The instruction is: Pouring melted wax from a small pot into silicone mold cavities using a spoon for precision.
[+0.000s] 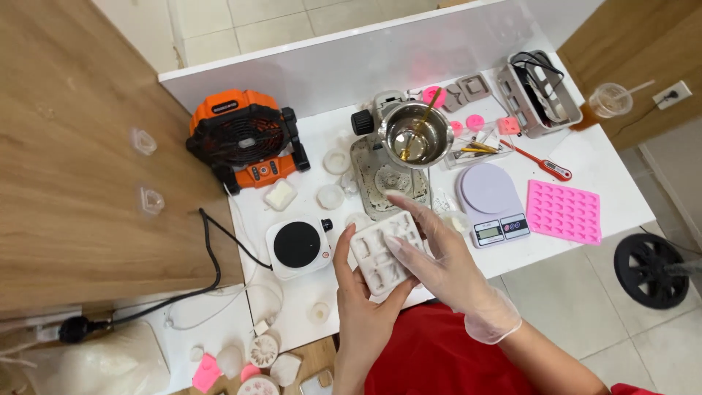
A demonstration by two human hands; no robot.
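Observation:
My left hand (360, 311) grips a white silicone mould (380, 256) with several shaped cavities from below and from its left edge, thumb up along the side. My right hand (446, 267), in a thin clear glove, lies across the mould's right side with its fingers pressing on the top face. The mould is held just above the front edge of the white table (607, 183), over my red garment. Both hands are in contact with the mould.
Behind the hands stand a small white hotplate (296, 245), a steel pot (415, 133) with a spoon over a grey tray, a digital scale (491, 201), a pink mould (564, 212), a red thermometer (541, 162), and an orange fan (245, 139). Wax pieces lie lower left.

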